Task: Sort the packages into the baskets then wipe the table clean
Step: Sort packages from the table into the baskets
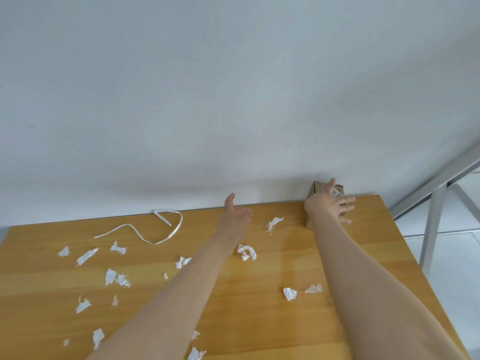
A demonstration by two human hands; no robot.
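Note:
A small brown cardboard package (315, 188) with a white label stands at the table's far right corner, against the wall. My right hand (327, 203) lies over it with fingers spread and fairly straight, the thumb pointing up; it hides most of the box. My left hand (235, 220) hovers over the far middle of the wooden table (285, 258), fingers extended, thumb up, holding nothing. Several torn white paper scraps (246, 252) litter the tabletop. No basket is in view.
A long white plastic strap (111, 231) curls across the far left of the table. A plain white wall rises right behind the table's far edge. A grey metal frame leg (431, 229) stands on the pale floor past the table's right edge.

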